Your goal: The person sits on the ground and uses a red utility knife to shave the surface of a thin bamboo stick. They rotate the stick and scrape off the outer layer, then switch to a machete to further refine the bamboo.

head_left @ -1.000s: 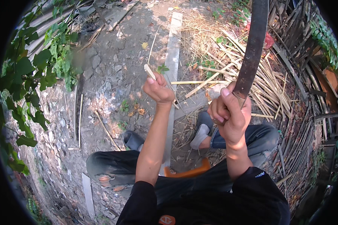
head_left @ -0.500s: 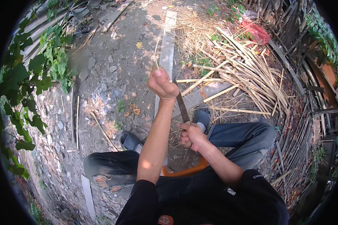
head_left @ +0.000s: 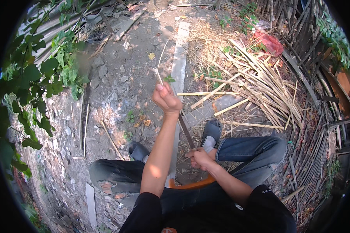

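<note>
I sit on an orange stool (head_left: 194, 183) at six o'clock, knees spread, jeans (head_left: 256, 149) out to either side. My right hand (head_left: 200, 158) is closest, just above my lap, fingers wrapped tight round the handle of a dark blade (head_left: 186, 131) that slants up toward eleven o'clock. The blade runs up to just under my left wrist. My left hand (head_left: 166, 99) is raised farther out at twelve o'clock, fingers closed on a thin bamboo strip (head_left: 158, 76) whose pale end pokes out above my knuckles toward eleven o'clock; I cannot tell how far the strip goes on below my palm. My grey shoes (head_left: 212, 130) rest on the dirt on either side of a long pale plank (head_left: 179, 66) that stretches away toward twelve o'clock. Beyond, from one to three o'clock, a heap of split bamboo sticks (head_left: 260, 85) lies on dry straw. A red bag (head_left: 269, 42) sits near its far edge. Green leaves (head_left: 39, 73) crowd in at nine to ten o'clock.
</note>
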### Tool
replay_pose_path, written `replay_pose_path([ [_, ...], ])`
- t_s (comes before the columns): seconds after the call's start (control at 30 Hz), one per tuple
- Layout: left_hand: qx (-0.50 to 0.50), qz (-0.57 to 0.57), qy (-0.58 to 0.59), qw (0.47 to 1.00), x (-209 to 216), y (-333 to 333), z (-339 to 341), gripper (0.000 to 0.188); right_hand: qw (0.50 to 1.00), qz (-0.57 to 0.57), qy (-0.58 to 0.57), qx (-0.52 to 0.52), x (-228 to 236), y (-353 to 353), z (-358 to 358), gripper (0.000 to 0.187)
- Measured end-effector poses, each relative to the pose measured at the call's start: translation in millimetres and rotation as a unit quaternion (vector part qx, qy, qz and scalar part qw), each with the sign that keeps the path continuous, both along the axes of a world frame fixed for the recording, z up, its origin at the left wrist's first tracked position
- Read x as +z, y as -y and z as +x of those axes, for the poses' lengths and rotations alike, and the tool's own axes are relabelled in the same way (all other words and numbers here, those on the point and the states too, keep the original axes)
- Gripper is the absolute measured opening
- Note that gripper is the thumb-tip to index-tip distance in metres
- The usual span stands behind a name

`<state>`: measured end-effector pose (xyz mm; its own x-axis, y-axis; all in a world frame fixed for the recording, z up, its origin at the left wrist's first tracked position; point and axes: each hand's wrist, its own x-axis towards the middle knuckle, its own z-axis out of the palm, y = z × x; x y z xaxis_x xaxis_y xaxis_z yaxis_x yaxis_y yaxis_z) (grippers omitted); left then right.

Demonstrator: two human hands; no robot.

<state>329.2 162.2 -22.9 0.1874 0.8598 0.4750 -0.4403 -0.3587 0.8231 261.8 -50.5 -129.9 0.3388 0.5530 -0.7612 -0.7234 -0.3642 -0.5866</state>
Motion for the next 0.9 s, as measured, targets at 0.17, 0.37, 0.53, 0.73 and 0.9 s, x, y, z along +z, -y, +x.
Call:
replay_pose_path([
  [0.17, -0.013, -0.043, 0.036, 0.998, 5.8, -5.6, 1.4, 0.055, 0.909, 0.163, -0.365, -0.119, 46.1, 2.1, 23.6, 0.028],
  [0.37, -0.026, -0.035, 0.048, 0.998, 3.3, -2.0, -7.8, 0.052, 0.937, 0.281, 0.124, -0.168, 177.1, -14.0, 55.7, 0.022],
  [0.53, -0.024, -0.029, 0.043, 0.998, -0.1, -6.4, -8.0, 0.056, 0.774, 0.454, 0.372, -0.238, 209.7, -22.0, 44.8, 0.016],
  [0.73, -0.026, 0.006, 0.037, 0.999, -1.9, 12.9, 14.2, 0.053, 0.947, -0.046, 0.317, 0.032, -52.4, 9.8, -14.1, 0.03],
  [0.9, -0.002, -0.023, 0.056, 0.998, -4.9, -10.7, -14.5, 0.061, 0.975, 0.071, -0.199, -0.066, 0.0, -14.1, -11.1, 0.033],
])
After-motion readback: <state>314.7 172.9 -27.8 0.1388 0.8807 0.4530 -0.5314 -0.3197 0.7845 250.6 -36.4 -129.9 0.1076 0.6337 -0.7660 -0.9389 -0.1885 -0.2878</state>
